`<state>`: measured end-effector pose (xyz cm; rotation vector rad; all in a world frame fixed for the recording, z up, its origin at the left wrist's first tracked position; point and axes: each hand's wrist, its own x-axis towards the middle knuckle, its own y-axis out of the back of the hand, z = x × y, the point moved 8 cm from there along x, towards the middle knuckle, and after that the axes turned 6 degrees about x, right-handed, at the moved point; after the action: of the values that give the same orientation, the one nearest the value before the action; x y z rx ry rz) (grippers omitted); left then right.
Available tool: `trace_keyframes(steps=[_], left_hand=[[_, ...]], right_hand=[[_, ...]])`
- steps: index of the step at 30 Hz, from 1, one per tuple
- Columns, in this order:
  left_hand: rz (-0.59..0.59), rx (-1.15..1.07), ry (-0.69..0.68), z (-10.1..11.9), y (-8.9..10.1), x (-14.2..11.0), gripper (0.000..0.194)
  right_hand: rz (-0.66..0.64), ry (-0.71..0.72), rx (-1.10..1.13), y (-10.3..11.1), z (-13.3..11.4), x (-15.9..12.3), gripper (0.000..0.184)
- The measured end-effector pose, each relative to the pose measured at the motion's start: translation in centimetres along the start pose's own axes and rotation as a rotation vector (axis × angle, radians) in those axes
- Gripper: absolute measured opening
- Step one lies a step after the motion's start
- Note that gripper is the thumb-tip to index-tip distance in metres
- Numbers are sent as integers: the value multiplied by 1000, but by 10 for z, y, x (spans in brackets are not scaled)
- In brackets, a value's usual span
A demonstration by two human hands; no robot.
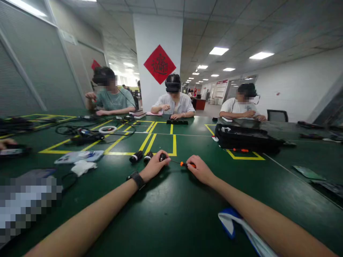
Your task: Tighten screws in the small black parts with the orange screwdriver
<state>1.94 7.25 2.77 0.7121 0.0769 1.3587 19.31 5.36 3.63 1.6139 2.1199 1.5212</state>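
Observation:
My right hand (pixel 200 169) is closed around the handle of a screwdriver (pixel 183 164) with an orange and black grip. Its thin shaft points left toward my left hand (pixel 156 167), which wears a dark wristband. Between the left fingers is a small black cylinder (pixel 162 157), partly covered by them. Whether the screwdriver's tip touches this cylinder I cannot tell. Just left of that hand lie two more black cylinders with pale bands, one at the outside (pixel 136 157) and one close to the fingers (pixel 148 157).
A black open case (pixel 248 137) stands at the right, an orange tool (pixel 241 150) along its front. Cables (pixel 88 134), a pale tray (pixel 79 157) and a crumpled tissue (pixel 83 167) lie left. A blue-white strap (pixel 245 228) lies under my right forearm. Three people sit across the green table (pixel 171 221).

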Motion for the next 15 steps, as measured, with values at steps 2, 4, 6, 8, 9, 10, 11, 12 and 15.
trace_keyframes(steps=[2, 4, 6, 8, 9, 10, 11, 12, 15], left_hand=[[-1, -11, 15, 0, -1, -1, 23], [-2, -19, 21, 1, -1, -1, 24], [-6, -21, 18, 2, -1, -2, 24], [-9, -24, 9, 5, -1, -2, 23], [-10, -27, 7, 5, -1, -2, 22], [-9, -28, 7, 5, -1, -2, 22], [-7, -29, 8, 5, -1, -2, 22], [-5, -30, 11, 5, -1, -2, 22], [-3, -39, 17, 3, -2, -2, 22]], right_hand=[[3, 4, 11, 1, -1, -3, 6], [10, 0, 15, 3, -2, -5, 10], [25, -12, 14, 4, -3, -7, 16], [39, -26, 4, 6, -3, -7, 18], [48, -37, -2, 6, -2, -7, 18], [58, -50, -8, 7, -2, -6, 17], [67, -62, -13, 8, 0, -6, 15], [72, -73, -18, 8, 1, -6, 12], [67, -87, -25, 8, 4, -4, 8]])
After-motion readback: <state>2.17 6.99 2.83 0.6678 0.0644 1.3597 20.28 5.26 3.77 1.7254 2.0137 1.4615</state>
